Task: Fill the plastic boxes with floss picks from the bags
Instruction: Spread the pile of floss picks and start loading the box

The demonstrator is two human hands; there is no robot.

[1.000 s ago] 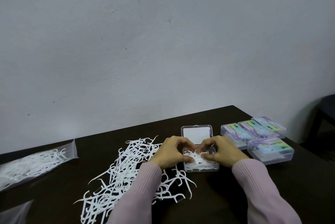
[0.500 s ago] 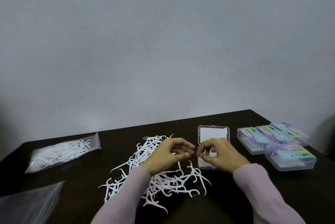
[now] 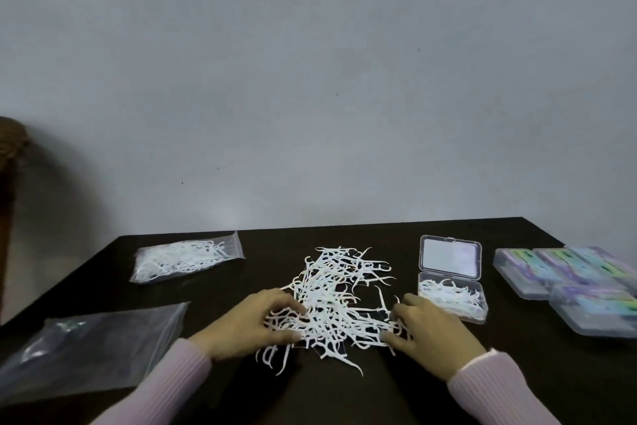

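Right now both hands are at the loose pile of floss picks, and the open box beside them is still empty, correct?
Not quite. In the head view the open box already holds some floss picks. The rest stands: the left hand and right hand are both at the loose pile.
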